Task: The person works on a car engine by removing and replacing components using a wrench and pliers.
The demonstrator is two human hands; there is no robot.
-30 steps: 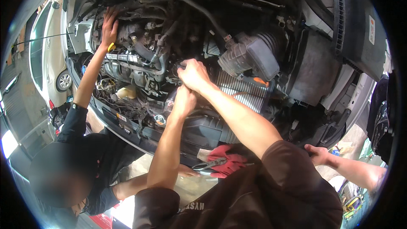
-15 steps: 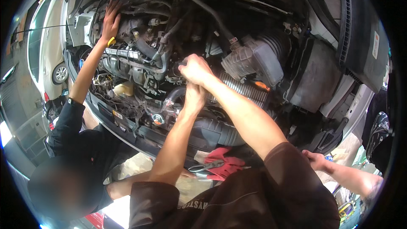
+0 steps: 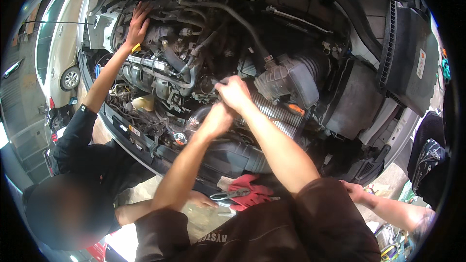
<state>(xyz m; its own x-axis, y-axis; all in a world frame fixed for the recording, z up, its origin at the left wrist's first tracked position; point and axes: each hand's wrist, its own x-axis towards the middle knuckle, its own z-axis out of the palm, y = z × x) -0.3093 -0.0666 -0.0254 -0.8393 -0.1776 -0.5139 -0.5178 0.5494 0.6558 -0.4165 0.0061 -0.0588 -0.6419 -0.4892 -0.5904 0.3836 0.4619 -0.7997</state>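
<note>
Both my hands are together in the middle of the open engine bay. My right hand [image 3: 235, 92] is closed, with a dark part at its fingertips that I cannot make out. Just below it and touching it, my left hand [image 3: 219, 118] is curled; its fingers are mostly hidden behind the right one. To the right of them runs a ribbed silver duct [image 3: 286, 125], below a grey plastic air intake box [image 3: 303, 85]. Left of my hands, a dark hose [image 3: 174, 58] bends over the engine. A round radiator cap [image 3: 180, 139] sits nearer the front edge.
At the left, a co-worker's hand [image 3: 138, 25] rests on the engine near a yellow loop handle [image 3: 136, 47]. Red gloves [image 3: 252, 193] and pliers [image 3: 230, 194] lie at the front edge. Another person's hand [image 3: 353, 191] is at the right. A black housing [image 3: 410, 63] stands far right.
My hands have shifted slightly toward me, the right one also a little to the right. The whole view has tilted slightly. The co-worker's hand stays on the engine.
</note>
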